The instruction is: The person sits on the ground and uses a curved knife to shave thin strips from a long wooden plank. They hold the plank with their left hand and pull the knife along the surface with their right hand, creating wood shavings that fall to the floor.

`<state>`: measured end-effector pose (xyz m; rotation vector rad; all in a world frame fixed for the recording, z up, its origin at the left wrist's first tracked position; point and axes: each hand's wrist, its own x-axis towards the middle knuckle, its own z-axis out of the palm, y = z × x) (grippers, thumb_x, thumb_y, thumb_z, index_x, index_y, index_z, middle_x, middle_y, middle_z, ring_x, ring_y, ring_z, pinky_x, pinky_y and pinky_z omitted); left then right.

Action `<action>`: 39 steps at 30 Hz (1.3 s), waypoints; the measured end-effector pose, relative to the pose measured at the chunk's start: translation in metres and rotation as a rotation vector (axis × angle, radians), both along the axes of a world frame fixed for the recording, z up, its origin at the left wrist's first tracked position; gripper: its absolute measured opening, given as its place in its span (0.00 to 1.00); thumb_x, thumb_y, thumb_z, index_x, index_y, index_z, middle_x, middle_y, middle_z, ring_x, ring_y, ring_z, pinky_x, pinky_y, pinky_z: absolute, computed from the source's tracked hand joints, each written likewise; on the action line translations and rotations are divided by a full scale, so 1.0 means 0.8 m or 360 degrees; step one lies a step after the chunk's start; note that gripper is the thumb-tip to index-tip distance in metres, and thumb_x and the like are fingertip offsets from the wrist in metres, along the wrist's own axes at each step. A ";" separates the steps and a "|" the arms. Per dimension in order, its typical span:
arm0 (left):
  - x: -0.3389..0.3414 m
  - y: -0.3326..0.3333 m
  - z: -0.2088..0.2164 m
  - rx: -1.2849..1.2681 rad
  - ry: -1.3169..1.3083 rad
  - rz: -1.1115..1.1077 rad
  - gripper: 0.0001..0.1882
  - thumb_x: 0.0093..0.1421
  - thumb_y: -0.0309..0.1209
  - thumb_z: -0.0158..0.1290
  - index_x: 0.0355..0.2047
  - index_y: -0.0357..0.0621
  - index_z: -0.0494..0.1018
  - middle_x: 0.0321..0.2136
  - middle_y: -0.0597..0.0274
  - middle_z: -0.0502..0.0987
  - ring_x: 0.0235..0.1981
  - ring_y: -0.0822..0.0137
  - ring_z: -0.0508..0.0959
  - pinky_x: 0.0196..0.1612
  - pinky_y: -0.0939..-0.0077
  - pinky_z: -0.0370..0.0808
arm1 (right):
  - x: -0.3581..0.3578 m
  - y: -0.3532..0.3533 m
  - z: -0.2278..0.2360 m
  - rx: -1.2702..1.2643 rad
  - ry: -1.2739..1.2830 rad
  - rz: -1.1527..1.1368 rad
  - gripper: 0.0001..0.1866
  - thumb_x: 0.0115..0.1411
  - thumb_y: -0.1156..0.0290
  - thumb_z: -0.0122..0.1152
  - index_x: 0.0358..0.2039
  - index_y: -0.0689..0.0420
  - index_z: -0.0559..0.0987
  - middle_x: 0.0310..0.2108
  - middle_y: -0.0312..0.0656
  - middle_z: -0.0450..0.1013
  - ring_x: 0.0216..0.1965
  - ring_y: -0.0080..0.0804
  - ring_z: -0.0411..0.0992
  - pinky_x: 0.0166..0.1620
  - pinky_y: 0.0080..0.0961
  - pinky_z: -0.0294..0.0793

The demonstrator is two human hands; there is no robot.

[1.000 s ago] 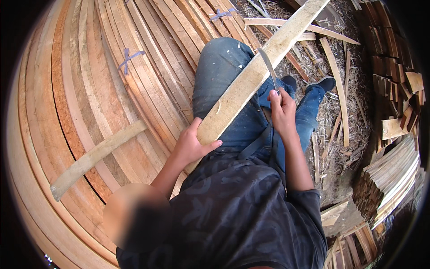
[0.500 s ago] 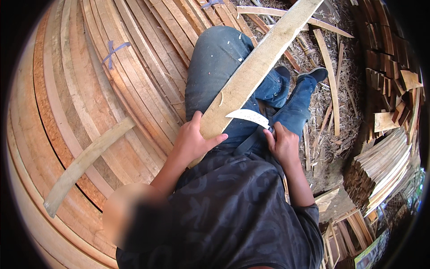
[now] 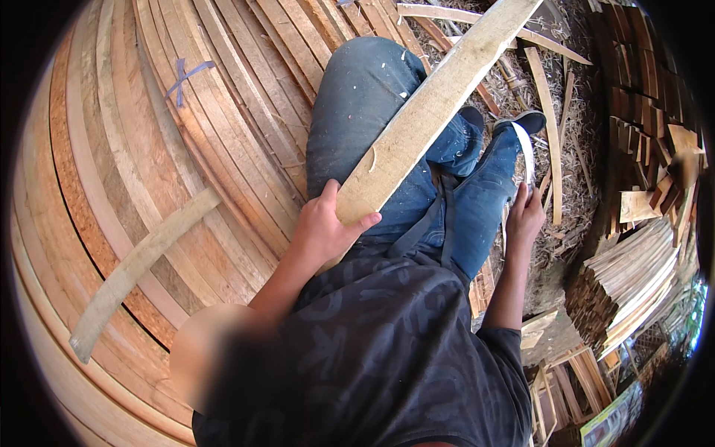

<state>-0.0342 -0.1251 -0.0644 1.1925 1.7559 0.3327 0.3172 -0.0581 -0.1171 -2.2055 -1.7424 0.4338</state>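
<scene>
A long pale wooden board [image 3: 428, 123] lies slantwise across my lap, its far end running out past the top edge. My left hand [image 3: 325, 226] grips its near end, thumb on the upper face and fingers round the side. A small curled shaving sits on the board near this hand. Out to the right, apart from the board, my right hand [image 3: 526, 212] is closed round the handle of a curved knife [image 3: 526, 145]. The bright blade points away from me, over my right shin. Most of the handle is hidden in the fist.
Long wooden planks [image 3: 246, 97] spread on the left, some tied with a purple strip [image 3: 181, 80]. A short curved wood piece [image 3: 141, 272] rests on them. Shavings and loose strips [image 3: 547, 134] cover the ground beyond my feet. Stacked wood [image 3: 625, 279] stands at the right.
My right hand has swung the knife off the board, out to the right and slightly forward, turning the blade to point away. My left hand and the board have barely moved.
</scene>
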 end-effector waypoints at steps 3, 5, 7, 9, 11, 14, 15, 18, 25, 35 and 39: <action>-0.001 0.008 0.004 -0.0049 -0.0069 0.0003 0.36 0.53 0.56 0.62 0.38 0.30 0.67 0.31 0.36 0.78 0.38 0.41 0.81 0.39 0.57 0.76 | -0.030 -0.009 0.037 -0.0108 0.0200 0.0249 0.15 0.65 0.63 0.58 0.26 0.61 0.73 0.11 0.43 0.64 0.11 0.37 0.65 0.19 0.34 0.61; 0.000 0.018 0.004 -0.0070 -0.0257 0.0072 0.39 0.53 0.60 0.60 0.39 0.30 0.68 0.32 0.32 0.78 0.39 0.38 0.80 0.41 0.53 0.75 | -0.067 -0.030 0.047 -0.0219 0.0400 0.0514 0.15 0.59 0.62 0.65 0.25 0.58 0.72 0.14 0.44 0.67 0.14 0.42 0.67 0.20 0.35 0.65; 0.008 0.027 0.008 0.0015 -0.0309 0.0076 0.39 0.53 0.61 0.59 0.39 0.29 0.68 0.33 0.32 0.77 0.40 0.37 0.79 0.42 0.53 0.75 | -0.103 -0.043 0.047 -0.0213 0.0406 0.0702 0.18 0.57 0.60 0.67 0.24 0.58 0.70 0.17 0.46 0.70 0.18 0.48 0.71 0.23 0.38 0.68; 0.015 0.030 0.007 0.0085 -0.0298 0.0068 0.40 0.53 0.63 0.58 0.39 0.29 0.67 0.34 0.31 0.77 0.42 0.36 0.78 0.43 0.53 0.75 | -0.116 -0.041 0.039 -0.0231 0.0325 0.0721 0.19 0.57 0.59 0.67 0.24 0.57 0.69 0.18 0.45 0.70 0.19 0.49 0.72 0.24 0.39 0.69; 0.014 0.027 0.012 -0.0006 -0.0113 -0.0030 0.39 0.55 0.60 0.58 0.43 0.28 0.68 0.35 0.38 0.78 0.42 0.48 0.80 0.44 0.60 0.74 | -0.113 -0.023 0.029 -0.0173 0.0182 0.0612 0.19 0.59 0.57 0.65 0.24 0.57 0.69 0.18 0.44 0.70 0.20 0.48 0.72 0.24 0.39 0.70; 0.017 0.020 0.016 -0.0011 -0.0196 0.0058 0.39 0.53 0.59 0.61 0.41 0.28 0.67 0.35 0.34 0.77 0.42 0.41 0.79 0.44 0.56 0.75 | -0.060 0.022 -0.005 -0.0262 -0.0114 0.0182 0.21 0.67 0.54 0.53 0.26 0.59 0.70 0.19 0.53 0.73 0.24 0.58 0.73 0.26 0.48 0.69; 0.017 0.022 0.017 0.0006 -0.0274 0.0106 0.40 0.52 0.59 0.62 0.40 0.28 0.66 0.34 0.32 0.77 0.42 0.38 0.79 0.44 0.54 0.75 | -0.024 0.039 -0.015 -0.0201 -0.0303 0.0074 0.22 0.68 0.54 0.52 0.26 0.60 0.71 0.19 0.53 0.73 0.23 0.57 0.73 0.26 0.48 0.69; 0.019 0.024 0.012 0.0114 -0.0198 0.0059 0.37 0.53 0.56 0.63 0.39 0.29 0.66 0.34 0.34 0.78 0.41 0.41 0.80 0.43 0.56 0.76 | 0.029 0.052 0.003 -0.0015 -0.0106 -0.0088 0.22 0.68 0.54 0.52 0.26 0.61 0.74 0.15 0.50 0.70 0.20 0.55 0.71 0.24 0.45 0.66; 0.027 0.033 0.013 -0.0040 -0.0226 0.0074 0.35 0.53 0.55 0.62 0.38 0.30 0.66 0.34 0.33 0.78 0.41 0.39 0.80 0.42 0.55 0.76 | -0.098 0.008 0.057 -0.0195 0.0354 0.0853 0.20 0.60 0.54 0.63 0.24 0.57 0.70 0.18 0.47 0.71 0.20 0.51 0.72 0.24 0.42 0.71; 0.022 0.025 0.002 0.0041 -0.0068 0.0059 0.32 0.56 0.52 0.61 0.40 0.31 0.68 0.33 0.40 0.79 0.39 0.49 0.81 0.43 0.60 0.75 | 0.022 0.075 -0.023 -0.0112 -0.0297 0.0073 0.24 0.66 0.50 0.54 0.25 0.60 0.72 0.15 0.48 0.70 0.19 0.53 0.71 0.24 0.44 0.69; 0.020 0.032 0.000 -0.0020 -0.0046 0.0040 0.31 0.56 0.51 0.61 0.39 0.31 0.68 0.33 0.40 0.79 0.39 0.50 0.81 0.43 0.61 0.75 | 0.022 0.073 0.037 -0.0065 0.0019 0.0056 0.22 0.68 0.56 0.54 0.25 0.63 0.73 0.12 0.44 0.64 0.11 0.39 0.58 0.20 0.39 0.55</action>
